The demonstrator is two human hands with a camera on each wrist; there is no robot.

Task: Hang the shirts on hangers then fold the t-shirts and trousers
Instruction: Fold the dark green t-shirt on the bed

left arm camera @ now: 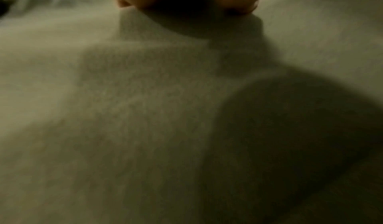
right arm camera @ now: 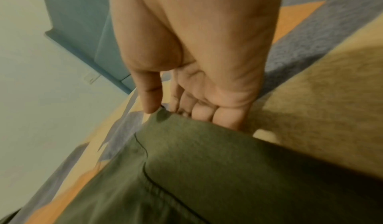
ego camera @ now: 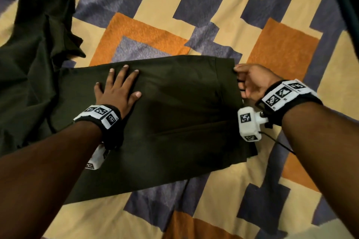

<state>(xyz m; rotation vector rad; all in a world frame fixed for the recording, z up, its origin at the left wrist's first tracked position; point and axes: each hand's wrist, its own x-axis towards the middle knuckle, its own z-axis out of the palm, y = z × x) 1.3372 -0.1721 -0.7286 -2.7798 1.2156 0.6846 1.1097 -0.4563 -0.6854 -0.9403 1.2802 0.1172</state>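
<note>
Head view: dark olive-green cotton garment (ego camera: 174, 114) lies flat across the middle of the bed, partly folded into a broad rectangle; whether t-shirt or trousers cannot be told. Its unfolded remainder runs off left into a crumpled heap of the same dark cloth (ego camera: 38, 35).

Left hand (ego camera: 118, 89) spread flat, fingers straight, pressing the cloth near its far edge. Right hand (ego camera: 252, 81) at the far right corner, thumb and fingers pinching the hemmed edge; right wrist view shows the thumb on top and the fingers curled under the hem (right arm camera: 157, 145).

Judgement: step in hand is squaring and folding this piece. To do it well, keep the left palm as anchor along the intended crease, draw the right corner taut before carrying it over, match hem to hem, then smooth outward from the palm.

Left wrist view: blurred cloth only, fingertips (left arm camera: 238, 5) touching it.

Surroundings: patterned bedspread of orange, cream and purple blocks (ego camera: 233, 15). The heap at left lies on the garment's own left end and may drag or wrinkle the fold. No hangers in sight.
</note>
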